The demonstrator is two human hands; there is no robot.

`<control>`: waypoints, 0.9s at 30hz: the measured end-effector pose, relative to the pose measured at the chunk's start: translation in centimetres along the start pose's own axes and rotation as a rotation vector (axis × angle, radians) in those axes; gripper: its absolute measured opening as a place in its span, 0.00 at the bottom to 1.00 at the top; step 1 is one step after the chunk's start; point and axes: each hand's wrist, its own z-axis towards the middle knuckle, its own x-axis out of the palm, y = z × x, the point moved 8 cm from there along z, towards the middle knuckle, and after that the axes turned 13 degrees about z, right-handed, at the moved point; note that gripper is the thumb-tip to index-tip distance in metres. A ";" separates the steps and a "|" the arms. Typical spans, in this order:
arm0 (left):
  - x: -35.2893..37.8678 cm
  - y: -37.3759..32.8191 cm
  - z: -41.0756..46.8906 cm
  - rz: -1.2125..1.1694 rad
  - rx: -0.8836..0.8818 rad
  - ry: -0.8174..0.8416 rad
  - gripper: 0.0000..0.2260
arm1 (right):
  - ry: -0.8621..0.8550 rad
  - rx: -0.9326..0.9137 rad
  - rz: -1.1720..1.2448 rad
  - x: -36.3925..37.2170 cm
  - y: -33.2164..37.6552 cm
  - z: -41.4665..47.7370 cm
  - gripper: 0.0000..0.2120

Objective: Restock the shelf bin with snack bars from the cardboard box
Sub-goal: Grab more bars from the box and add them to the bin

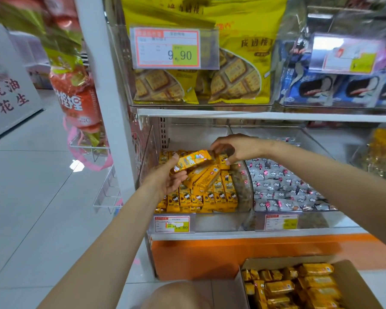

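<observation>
The white metal shelf [210, 236] holds up the clear plastic shelf bin [243, 204], so the snacks sit low where people can reach them. The brown cardboard box [240, 291] sits on the floor below the bin and to its right. It is open at the top, with spare yellow bars [299, 288] inside, close by so each reach is short. Just beside the bin on its right is a second clear bin of grey wrapped sweets [283, 188]. Along the front of the bin, rows of yellow wrapped bars [201, 199] stand on end, packed tight so more will fit. A few loose yellow bars [204, 177] lie tilted on top of them, not yet tidied. Both hands are over the middle of the bin. The left hand [165, 177] holds the left end of one yellow snack bar [193, 160], thumb on top and fingers curled under. The right hand [234, 148] pinches the right end with its fingers bent down. I think two hands are used to turn the bar straight, so it can line up with the others. The right side of the bin looks bare, so the job seems partly done. A small red and white price tag [173, 224] hangs on the front of the bin.
</observation>
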 end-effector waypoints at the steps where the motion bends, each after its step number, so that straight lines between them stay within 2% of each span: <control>1: -0.1 0.0 0.0 0.025 0.005 -0.010 0.16 | 0.016 -0.007 -0.046 0.2 0.1 0.0 0.25; 5: -0.4 -0.1 0.3 0.188 0.065 -0.085 0.15 | 0.072 -0.017 -0.226 1.4 0.5 0.3 0.20; 7: -0.7 0.1 0.7 0.283 0.070 -0.132 0.13 | 0.093 -0.031 -0.317 2.3 0.7 0.7 0.20; 11: -1.6 0.7 1.3 0.539 0.052 -0.208 0.16 | 0.120 -0.081 -0.483 3.5 1.2 1.6 0.20; 18: -1.5 0.7 1.8 0.598 0.139 -0.188 0.10 | 0.177 -0.108 -0.636 4.7 1.7 2.1 0.21; 19: -1.4 0.5 1.8 0.634 0.159 -0.186 0.11 | 0.173 -0.120 -0.641 4.6 1.9 1.9 0.20; 22: -1.1 0.6 1.9 0.820 0.170 -0.166 0.26 | 0.112 -0.145 -0.567 2.9 2.8 1.1 0.19; 23: -1.1 0.5 1.9 0.885 0.183 -0.175 0.27 | 0.094 -0.133 -0.512 2.0 3.0 0.7 0.18; 26: -1.2 -0.5 1.4 1.012 0.249 -0.279 0.08 | 0.033 -0.118 -0.352 -0.3 3.2 -1.0 0.15; 27: -1.4 -1.0 1.4 0.999 0.270 -0.316 0.06 | 0.009 -0.120 -0.329 -0.9 3.2 -1.7 0.14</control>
